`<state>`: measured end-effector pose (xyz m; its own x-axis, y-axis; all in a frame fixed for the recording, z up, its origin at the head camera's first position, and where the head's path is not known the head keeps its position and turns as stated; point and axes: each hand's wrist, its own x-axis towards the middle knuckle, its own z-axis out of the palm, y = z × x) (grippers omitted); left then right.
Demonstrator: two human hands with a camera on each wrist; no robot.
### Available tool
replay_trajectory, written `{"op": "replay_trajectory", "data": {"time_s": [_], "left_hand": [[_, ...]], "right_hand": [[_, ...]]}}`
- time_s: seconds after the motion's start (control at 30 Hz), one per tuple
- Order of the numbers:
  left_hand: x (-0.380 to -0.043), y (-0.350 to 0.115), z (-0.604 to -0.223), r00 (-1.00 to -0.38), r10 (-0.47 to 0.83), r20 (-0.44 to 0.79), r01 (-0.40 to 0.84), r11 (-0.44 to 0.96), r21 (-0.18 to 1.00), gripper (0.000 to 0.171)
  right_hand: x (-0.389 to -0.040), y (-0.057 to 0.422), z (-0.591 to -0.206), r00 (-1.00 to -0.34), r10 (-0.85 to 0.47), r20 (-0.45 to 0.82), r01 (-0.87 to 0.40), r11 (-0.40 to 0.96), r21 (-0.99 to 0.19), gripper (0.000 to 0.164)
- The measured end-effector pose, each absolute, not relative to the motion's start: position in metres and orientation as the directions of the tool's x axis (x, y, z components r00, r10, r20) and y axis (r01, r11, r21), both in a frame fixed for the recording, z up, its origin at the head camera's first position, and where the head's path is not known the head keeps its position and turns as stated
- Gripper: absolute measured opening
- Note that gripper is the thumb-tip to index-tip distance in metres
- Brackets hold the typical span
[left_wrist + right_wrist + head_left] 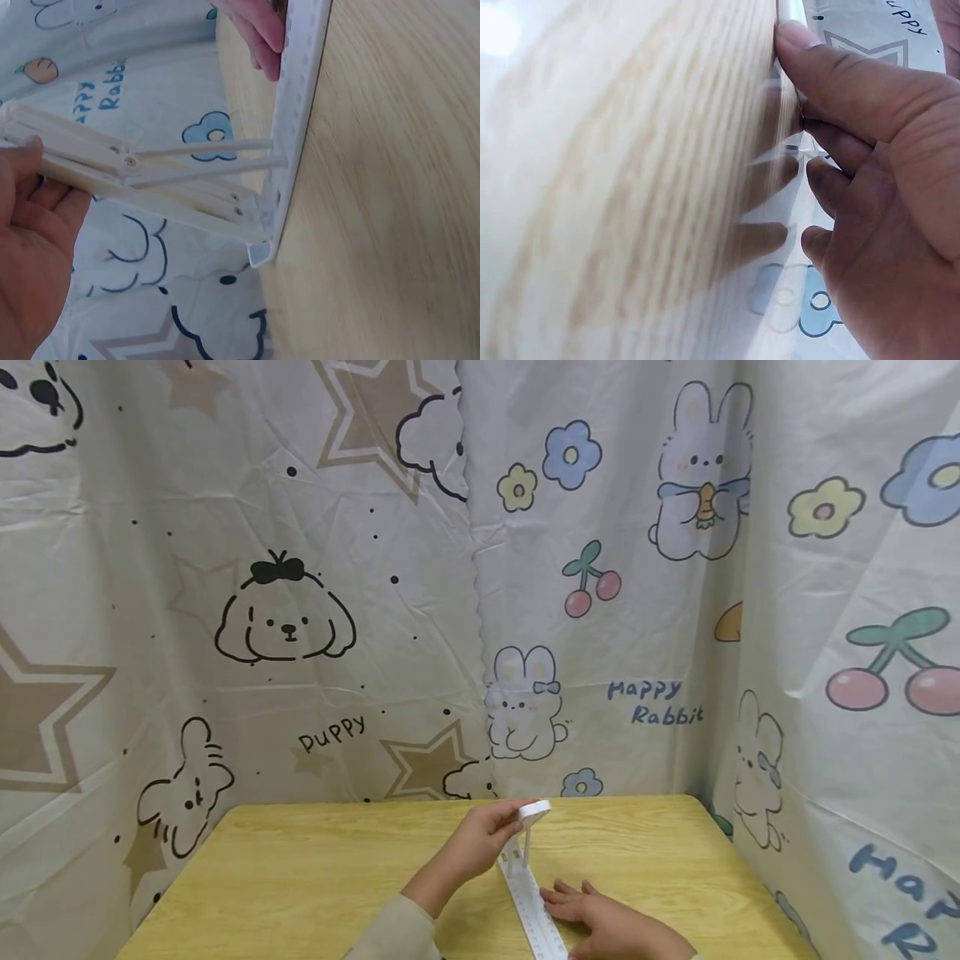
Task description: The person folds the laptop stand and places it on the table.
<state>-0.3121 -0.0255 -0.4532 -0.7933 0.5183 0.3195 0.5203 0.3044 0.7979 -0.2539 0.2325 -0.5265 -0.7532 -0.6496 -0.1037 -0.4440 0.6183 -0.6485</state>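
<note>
A white folding stand lies on the table, its long base studded with small bumps. From the base's far end rises a hinged arm, braced by two thin struts. My left hand grips the raised arm near its upper end, thumb on one side and fingers on the other. Low beside the base's right edge, my right hand touches it with its fingers loosely extended. In the right wrist view, the right thumb meets the base's edge, and only a sliver of the base shows.
The yellow wood-grain table carries the stand. Patterned curtains with puppies, rabbits and cherries hang behind the table and along both sides. In the right wrist view, the glossy tabletop reflects the fingers.
</note>
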Motion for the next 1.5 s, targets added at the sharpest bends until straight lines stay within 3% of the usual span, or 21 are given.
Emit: {"op": "replay_trajectory", "data": {"time_s": [0.27,0.47,0.87,1.17,1.5], "left_hand": [[-0.310,-0.027,-0.452,-0.799,0.485,0.357,0.554,0.362,0.750,0.037],[-0.312,-0.032,-0.457,-0.807,0.464,0.364,0.531,0.301,0.792,0.037],[-0.320,-0.042,-0.459,-0.825,0.469,0.314,0.454,0.221,0.863,0.033],[-0.325,-0.050,-0.459,-0.816,0.470,0.335,0.452,0.159,0.877,0.028],[-0.322,-0.047,-0.457,-0.831,0.455,0.320,0.425,0.146,0.893,0.029]], "right_hand": [[-0.256,0.225,-0.532,-0.739,-0.667,-0.095,-0.468,0.609,-0.640,0.075],[-0.254,0.216,-0.535,-0.739,-0.670,-0.072,-0.474,0.593,-0.651,0.074],[-0.255,0.195,-0.539,-0.750,-0.659,-0.052,-0.561,0.676,-0.477,0.084],[-0.249,0.176,-0.535,-0.781,-0.622,-0.052,-0.554,0.730,-0.400,0.080],[-0.248,0.182,-0.527,-0.799,-0.595,-0.089,-0.465,0.705,-0.535,0.076]]}}
